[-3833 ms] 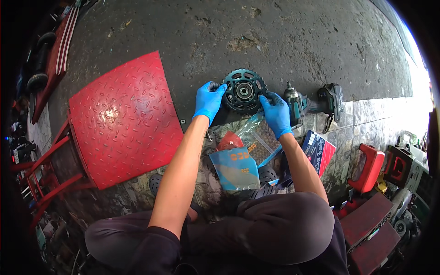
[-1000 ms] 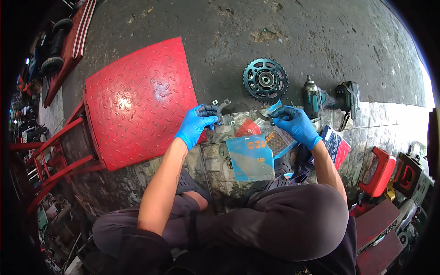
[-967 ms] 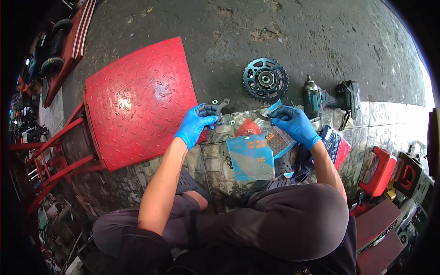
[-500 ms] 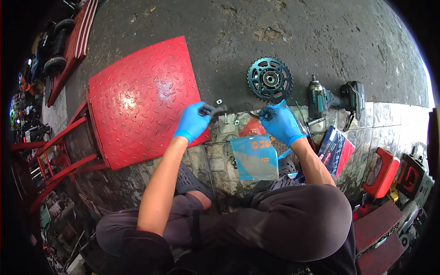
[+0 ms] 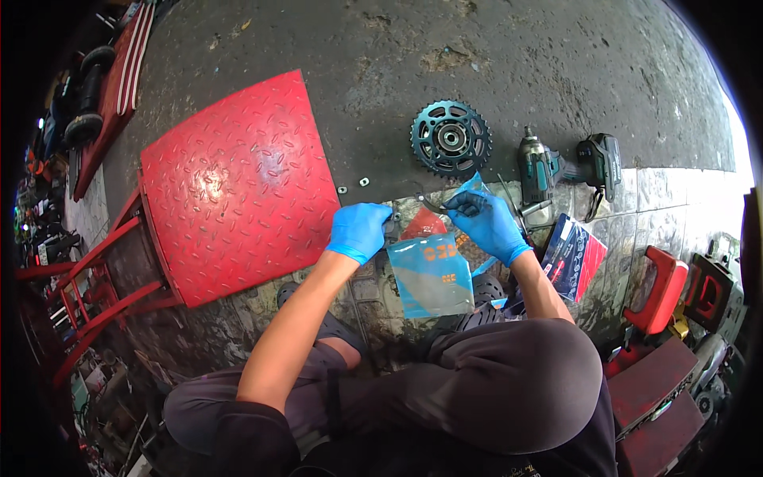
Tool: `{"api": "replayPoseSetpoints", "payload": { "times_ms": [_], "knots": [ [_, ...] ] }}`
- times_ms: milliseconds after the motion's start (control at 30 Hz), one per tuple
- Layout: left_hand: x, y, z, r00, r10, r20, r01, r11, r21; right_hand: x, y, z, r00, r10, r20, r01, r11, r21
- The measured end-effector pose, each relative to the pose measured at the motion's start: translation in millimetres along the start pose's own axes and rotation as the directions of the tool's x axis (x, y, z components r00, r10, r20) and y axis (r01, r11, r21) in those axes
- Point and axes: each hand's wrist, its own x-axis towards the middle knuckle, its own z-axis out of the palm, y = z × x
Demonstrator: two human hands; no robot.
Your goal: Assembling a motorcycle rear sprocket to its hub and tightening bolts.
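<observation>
My left hand [image 5: 359,232], in a blue glove, is closed low over the tiles beside the red plate's corner; its fingertips hide whatever they hold. My right hand [image 5: 483,222], gloved the same, pinches a thin curved dark metal strip [image 5: 430,204] that sticks out to the left. Ahead of it a dark toothed sprocket [image 5: 451,138] with a hub lies flat on the ground. Two small nuts, a nearer nut [image 5: 342,190] and a farther nut [image 5: 364,182], rest beyond my left hand. Between and below my hands lies a blue-and-clear plastic packet [image 5: 429,277].
A red diamond-pattern metal plate [image 5: 238,183] on a frame fills the left. To the right lie a cordless impact wrench [image 5: 548,168] and a blue-and-red package [image 5: 574,258]. A red-handled case [image 5: 658,290] stands farther right. A red plastic piece [image 5: 424,225] lies behind the packet.
My left hand has come down and nearer, its dark flat piece now out of sight. Both nuts now show beyond it. My right hand keeps its pinch on the strip. The view has shifted slightly.
</observation>
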Motion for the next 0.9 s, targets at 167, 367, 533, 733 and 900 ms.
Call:
{"api": "replayPoseSetpoints", "payload": {
  "times_ms": [167, 367, 533, 733, 900],
  "knots": [
    [9, -21, 7, 0.996, -0.010, 0.091, 0.071, 0.711, -0.700, -4, -13, -6, 1.000, 0.017, -0.007, -0.017, 0.998, 0.053],
    [38, -17, -6, 0.998, 0.032, 0.051, 0.052, -0.014, -0.999, 0, -29, -30, 0.999, 0.029, -0.035, -0.029, 0.999, -0.014],
    [57, 0, -17, 0.998, 0.067, 0.007, 0.016, -0.134, -0.991, 11, -46, -43, 1.000, 0.012, -0.011, -0.014, 0.994, -0.106],
    [55, 19, -46, 0.992, 0.079, 0.103, 0.105, -0.021, -0.994, 14, -51, -51, 1.000, -0.016, -0.004, 0.015, 0.989, -0.149],
    [53, 29, -47, 0.990, -0.028, 0.135, 0.138, 0.198, -0.970, 14, -40, -50, 0.998, -0.014, 0.054, 0.017, 0.998, -0.057]
  ]
}}
